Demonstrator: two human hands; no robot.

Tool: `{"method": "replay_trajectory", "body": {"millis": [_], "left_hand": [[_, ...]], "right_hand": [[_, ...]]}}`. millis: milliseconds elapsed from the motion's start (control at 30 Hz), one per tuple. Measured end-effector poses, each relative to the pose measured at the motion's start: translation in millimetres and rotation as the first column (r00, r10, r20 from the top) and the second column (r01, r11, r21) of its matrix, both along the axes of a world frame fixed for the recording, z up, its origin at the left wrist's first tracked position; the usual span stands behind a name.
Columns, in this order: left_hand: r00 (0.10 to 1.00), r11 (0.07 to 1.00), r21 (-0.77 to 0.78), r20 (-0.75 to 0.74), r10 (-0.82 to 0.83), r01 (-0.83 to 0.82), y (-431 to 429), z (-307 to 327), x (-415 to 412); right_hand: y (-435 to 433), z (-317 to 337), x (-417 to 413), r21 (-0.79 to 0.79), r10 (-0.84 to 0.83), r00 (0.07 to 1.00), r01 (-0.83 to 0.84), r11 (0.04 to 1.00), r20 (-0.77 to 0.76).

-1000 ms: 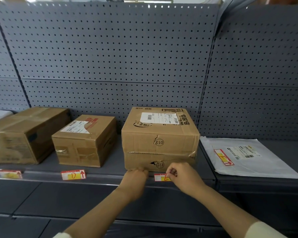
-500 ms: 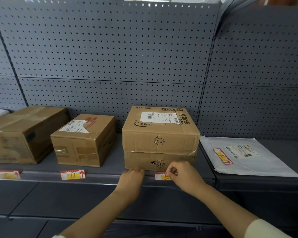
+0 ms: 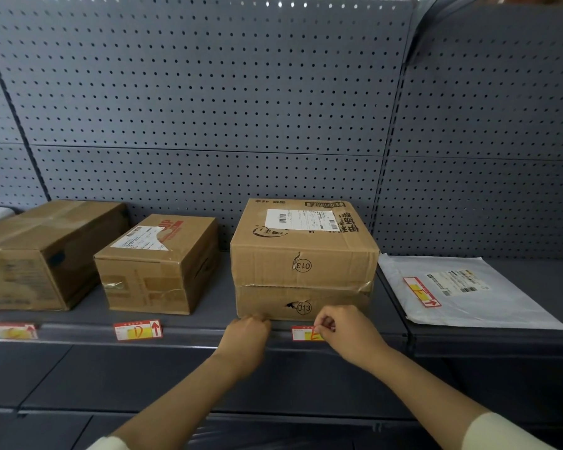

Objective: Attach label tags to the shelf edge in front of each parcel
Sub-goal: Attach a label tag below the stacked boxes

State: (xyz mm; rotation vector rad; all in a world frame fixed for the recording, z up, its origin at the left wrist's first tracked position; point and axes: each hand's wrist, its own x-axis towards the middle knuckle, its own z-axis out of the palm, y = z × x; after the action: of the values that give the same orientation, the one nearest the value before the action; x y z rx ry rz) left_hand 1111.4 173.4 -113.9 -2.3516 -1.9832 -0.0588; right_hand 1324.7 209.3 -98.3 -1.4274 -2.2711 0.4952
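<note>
**Thin tag pinched at its right end against the shelf edge**

The label tag (image 3: 304, 333) looks light and flimsy, a slip likely to bend or skew if pushed from one end; a hold at both short ends should suit it best. The right hand (image 3: 350, 334) pinches its right end with fingertips closed. The left hand (image 3: 247, 336), just to the tag's left, rests curled on the shelf edge (image 3: 192, 334), holding nothing visible. The tag is red-bordered, white and yellow, with a handwritten red mark, below the stacked parcel (image 3: 303, 277).
</note>
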Motion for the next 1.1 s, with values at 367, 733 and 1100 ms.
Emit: {"method": "replay_trajectory", "body": {"millis": [367,733,1100], "left_hand": [[0.993,0.996,-0.093,0.114,0.005,0.006,-5,5,-6],[0.994,0.994,-0.109,0.107,-0.004,0.016,-5,8,-10],[0.997,0.995,-0.072,0.047,-0.06,0.063,2,14,-7]], "right_hand": [[4,3,-31,0.144,0.081,0.994,-0.091,0.985,0.074],[2,-9,-44,0.265,0.156,0.964,-0.212,0.941,0.218],[1,-8,-30,0.335,0.103,0.991,-0.127,0.934,0.09]]}}
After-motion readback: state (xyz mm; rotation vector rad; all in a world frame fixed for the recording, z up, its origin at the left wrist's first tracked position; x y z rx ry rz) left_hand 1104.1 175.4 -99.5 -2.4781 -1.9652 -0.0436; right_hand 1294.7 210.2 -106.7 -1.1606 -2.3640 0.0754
